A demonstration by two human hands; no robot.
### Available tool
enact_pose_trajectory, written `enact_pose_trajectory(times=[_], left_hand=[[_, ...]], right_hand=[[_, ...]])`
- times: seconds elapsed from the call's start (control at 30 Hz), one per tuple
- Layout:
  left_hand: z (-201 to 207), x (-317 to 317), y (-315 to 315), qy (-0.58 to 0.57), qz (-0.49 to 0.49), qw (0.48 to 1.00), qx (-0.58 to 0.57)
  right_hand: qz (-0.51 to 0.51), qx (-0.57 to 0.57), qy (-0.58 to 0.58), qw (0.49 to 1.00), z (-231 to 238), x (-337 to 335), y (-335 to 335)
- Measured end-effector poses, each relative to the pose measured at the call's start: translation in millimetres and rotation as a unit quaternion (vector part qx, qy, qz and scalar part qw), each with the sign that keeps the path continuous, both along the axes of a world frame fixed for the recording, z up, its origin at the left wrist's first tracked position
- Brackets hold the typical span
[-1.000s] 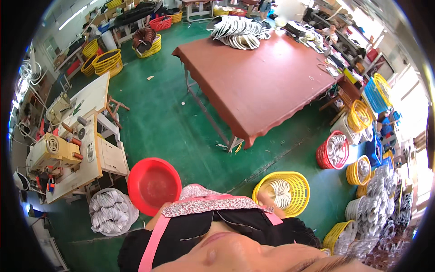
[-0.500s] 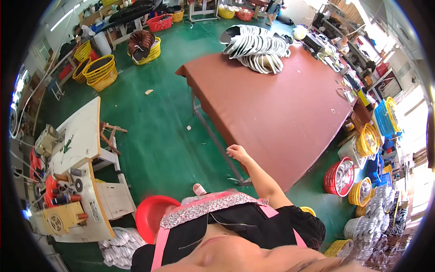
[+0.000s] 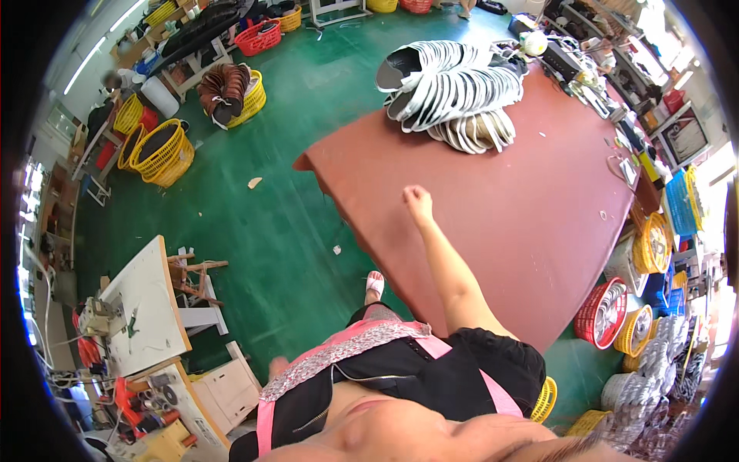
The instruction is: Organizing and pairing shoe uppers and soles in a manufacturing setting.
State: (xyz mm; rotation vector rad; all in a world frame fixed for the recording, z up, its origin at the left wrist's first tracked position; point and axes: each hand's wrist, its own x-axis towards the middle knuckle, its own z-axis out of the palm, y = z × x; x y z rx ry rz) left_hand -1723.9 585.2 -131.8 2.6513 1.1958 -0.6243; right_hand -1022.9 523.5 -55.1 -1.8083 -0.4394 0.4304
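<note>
My right hand (image 3: pixel 418 202) is stretched out over the near left part of a large table (image 3: pixel 508 246) with a brown-red cover. Its fingers are curled in, and nothing shows in them. Only a smeared bit of my left hand (image 3: pixel 279 365) appears beside my apron (image 3: pixel 346 346); its fingers cannot be made out. At the table's far end lies a pile of curved, white-edged pieces (image 3: pixel 454 85), grey and tan inside, beyond my right hand's reach.
Left stands a sewing machine (image 3: pixel 98 316) on a white-topped table (image 3: pixel 146 296), by a wooden stool (image 3: pixel 196 269). Yellow baskets (image 3: pixel 165 158) stand far left on the green floor (image 3: pixel 254 223). A red basket (image 3: pixel 600 312) and bundled silvery pieces (image 3: pixel 643 385) line the right side.
I have stepped forward alongside the table. My right hand has swung up and forward over its top, fingers now more curled. The red basin by my left side has gone out of view.
</note>
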Motion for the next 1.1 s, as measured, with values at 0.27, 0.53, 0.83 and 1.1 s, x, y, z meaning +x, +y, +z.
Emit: enact_pose_trajectory(times=[0.27, 0.53, 0.83, 1.1], left_hand=[[39.8, 72.8, -7.8, -0.101, 0.185, 0.976, -0.055], [-0.6, 116.8, 43.9, -0.181, 0.329, 0.891, -0.256], [30.9, 243.2, 117.7, -0.348, 0.177, 0.886, -0.249], [-117.0, 69.2, 3.7, -0.261, 0.208, 0.909, -0.248]], right_hand=[[-0.186, 0.162, 0.259, 0.934, 28.2, 152.4, 164.6], [-0.344, 0.277, 0.010, 0.897, 33.7, 209.3, 57.2], [-0.371, 0.522, 0.202, 0.741, 139.1, 204.5, -284.8], [-0.404, 0.212, 0.155, 0.876, 27.3, -13.3, -472.7]])
